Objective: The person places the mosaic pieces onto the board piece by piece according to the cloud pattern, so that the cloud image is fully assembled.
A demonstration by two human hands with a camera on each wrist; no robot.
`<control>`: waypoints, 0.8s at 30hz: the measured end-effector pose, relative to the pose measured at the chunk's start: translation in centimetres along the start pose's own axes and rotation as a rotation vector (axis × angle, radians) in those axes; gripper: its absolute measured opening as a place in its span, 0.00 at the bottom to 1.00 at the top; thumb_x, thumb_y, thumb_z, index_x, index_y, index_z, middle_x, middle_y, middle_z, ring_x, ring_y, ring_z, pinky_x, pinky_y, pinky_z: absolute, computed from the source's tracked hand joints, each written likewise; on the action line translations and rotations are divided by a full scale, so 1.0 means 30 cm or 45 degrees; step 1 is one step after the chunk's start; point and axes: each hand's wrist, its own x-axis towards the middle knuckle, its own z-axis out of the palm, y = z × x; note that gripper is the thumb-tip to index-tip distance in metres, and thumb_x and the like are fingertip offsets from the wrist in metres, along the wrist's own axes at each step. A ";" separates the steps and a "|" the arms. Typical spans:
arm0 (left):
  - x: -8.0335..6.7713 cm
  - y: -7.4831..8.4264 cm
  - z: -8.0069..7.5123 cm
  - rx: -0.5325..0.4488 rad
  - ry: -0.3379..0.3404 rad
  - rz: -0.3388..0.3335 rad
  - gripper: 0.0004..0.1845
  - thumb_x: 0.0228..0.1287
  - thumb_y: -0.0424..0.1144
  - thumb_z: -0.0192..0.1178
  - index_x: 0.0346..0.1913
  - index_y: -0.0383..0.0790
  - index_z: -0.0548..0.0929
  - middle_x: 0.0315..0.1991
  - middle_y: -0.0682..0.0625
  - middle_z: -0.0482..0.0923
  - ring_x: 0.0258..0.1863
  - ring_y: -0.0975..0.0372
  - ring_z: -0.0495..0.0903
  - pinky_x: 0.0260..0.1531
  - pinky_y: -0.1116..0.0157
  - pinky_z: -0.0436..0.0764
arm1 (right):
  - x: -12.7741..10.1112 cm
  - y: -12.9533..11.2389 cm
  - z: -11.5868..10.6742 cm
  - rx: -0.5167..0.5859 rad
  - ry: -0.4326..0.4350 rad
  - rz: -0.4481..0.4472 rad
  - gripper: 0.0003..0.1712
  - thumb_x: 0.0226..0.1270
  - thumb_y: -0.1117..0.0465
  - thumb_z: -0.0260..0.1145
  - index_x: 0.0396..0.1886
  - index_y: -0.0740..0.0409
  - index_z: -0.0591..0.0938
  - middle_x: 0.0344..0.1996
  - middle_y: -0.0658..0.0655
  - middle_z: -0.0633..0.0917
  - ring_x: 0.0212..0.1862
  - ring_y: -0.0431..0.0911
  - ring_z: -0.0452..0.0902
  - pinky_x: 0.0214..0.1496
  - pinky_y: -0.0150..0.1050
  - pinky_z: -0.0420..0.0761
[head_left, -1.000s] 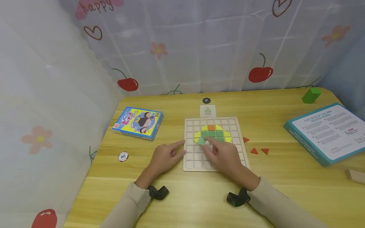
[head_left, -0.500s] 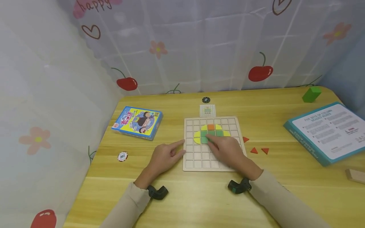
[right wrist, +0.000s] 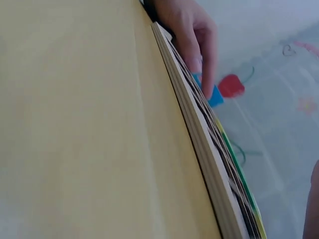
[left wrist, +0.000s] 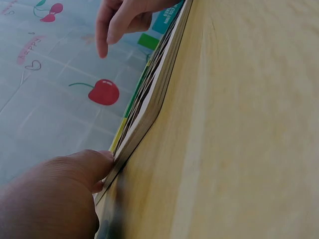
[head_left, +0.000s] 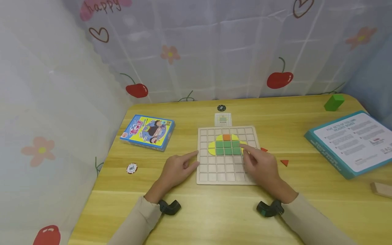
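A wooden grid board lies on the table, with green square tiles in two rows, an orange tile above them and yellow rounded tiles at the sides. My left hand touches the board's left edge with straight thumb and index finger. Over the board's right part, my right hand has its index finger extended beside the right-hand yellow tiles, which it partly covers; no tile shows in its fingers. In the left wrist view, the right hand appears above the board. Red triangles lie right of the board, partly hidden.
Behind the board are a small pattern card and a black chip. A blue-yellow box and a white chip lie left. On the right are a teal box, a green block and a wooden block.
A green tile, tilted in my right hand's fingers earlier, now lies flat in the lower-left cell of the green rows. My right hand has moved right. The left hand stays at the board's edge.
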 end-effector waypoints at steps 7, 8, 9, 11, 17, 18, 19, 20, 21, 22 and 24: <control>0.014 0.007 -0.009 0.007 0.001 0.033 0.22 0.70 0.50 0.66 0.62 0.46 0.85 0.14 0.64 0.62 0.13 0.72 0.56 0.18 0.70 0.59 | -0.089 0.087 -0.189 -0.156 -0.058 0.235 0.14 0.61 0.65 0.72 0.47 0.57 0.90 0.13 0.41 0.68 0.16 0.34 0.56 0.17 0.30 0.56; 0.014 0.007 -0.010 0.008 0.001 0.031 0.22 0.70 0.50 0.66 0.62 0.47 0.85 0.14 0.64 0.62 0.14 0.72 0.56 0.18 0.70 0.59 | -0.096 0.094 -0.212 -0.168 -0.091 0.268 0.14 0.61 0.65 0.73 0.47 0.57 0.90 0.13 0.40 0.68 0.15 0.34 0.56 0.17 0.31 0.56; 0.012 0.006 -0.011 0.009 0.001 0.030 0.22 0.70 0.50 0.66 0.62 0.47 0.85 0.14 0.64 0.61 0.14 0.72 0.56 0.18 0.70 0.59 | -0.102 0.098 -0.231 -0.178 -0.129 0.298 0.15 0.61 0.64 0.75 0.48 0.56 0.90 0.13 0.40 0.67 0.15 0.34 0.56 0.17 0.31 0.56; 0.008 0.005 -0.012 0.010 0.004 0.025 0.21 0.70 0.50 0.66 0.62 0.46 0.85 0.13 0.64 0.61 0.13 0.72 0.56 0.18 0.70 0.59 | -0.112 0.103 -0.259 -0.204 -0.216 0.339 0.17 0.61 0.61 0.76 0.50 0.56 0.89 0.13 0.40 0.66 0.15 0.35 0.55 0.17 0.33 0.55; -0.002 0.000 -0.005 0.008 -0.002 -0.005 0.21 0.70 0.50 0.66 0.62 0.48 0.86 0.13 0.64 0.61 0.14 0.72 0.56 0.19 0.69 0.59 | -0.120 0.106 -0.282 -0.287 -0.434 0.309 0.18 0.63 0.57 0.74 0.53 0.55 0.87 0.14 0.40 0.66 0.17 0.35 0.57 0.20 0.34 0.58; -0.002 0.001 -0.004 0.004 -0.005 -0.008 0.21 0.70 0.51 0.66 0.62 0.48 0.86 0.14 0.64 0.61 0.14 0.72 0.56 0.19 0.69 0.59 | -0.120 0.106 -0.282 -0.298 -0.443 0.302 0.18 0.63 0.57 0.75 0.52 0.55 0.87 0.14 0.40 0.66 0.17 0.35 0.57 0.20 0.34 0.58; -0.002 0.001 -0.002 0.001 -0.007 -0.010 0.22 0.70 0.51 0.66 0.62 0.48 0.85 0.14 0.64 0.61 0.14 0.72 0.56 0.19 0.69 0.59 | -0.119 0.107 -0.282 -0.308 -0.445 0.299 0.18 0.63 0.57 0.75 0.52 0.55 0.87 0.14 0.40 0.66 0.17 0.35 0.57 0.20 0.34 0.58; -0.001 0.001 -0.001 0.000 -0.008 -0.012 0.22 0.70 0.51 0.66 0.62 0.48 0.85 0.14 0.64 0.61 0.14 0.72 0.56 0.19 0.69 0.59 | -0.118 0.108 -0.283 -0.316 -0.443 0.298 0.18 0.63 0.58 0.75 0.52 0.56 0.87 0.14 0.40 0.66 0.17 0.35 0.57 0.20 0.35 0.57; -0.001 0.000 0.000 -0.001 -0.009 -0.012 0.22 0.70 0.51 0.66 0.62 0.48 0.85 0.14 0.64 0.61 0.14 0.72 0.56 0.19 0.69 0.59 | -0.118 0.108 -0.283 -0.323 -0.439 0.302 0.18 0.62 0.58 0.75 0.52 0.56 0.87 0.14 0.40 0.66 0.16 0.36 0.57 0.19 0.35 0.57; 0.000 0.000 0.001 0.000 -0.009 -0.012 0.22 0.70 0.51 0.66 0.62 0.48 0.85 0.14 0.64 0.61 0.14 0.72 0.56 0.19 0.69 0.59 | -0.117 0.108 -0.283 -0.327 -0.438 0.309 0.18 0.62 0.58 0.75 0.52 0.56 0.87 0.14 0.41 0.66 0.16 0.36 0.57 0.19 0.35 0.57; 0.003 0.001 0.003 0.002 -0.006 -0.009 0.22 0.70 0.51 0.66 0.62 0.48 0.85 0.14 0.64 0.61 0.14 0.72 0.56 0.19 0.69 0.59 | -0.116 0.106 -0.281 -0.334 -0.437 0.324 0.17 0.63 0.58 0.75 0.51 0.56 0.88 0.14 0.41 0.66 0.16 0.36 0.57 0.19 0.35 0.57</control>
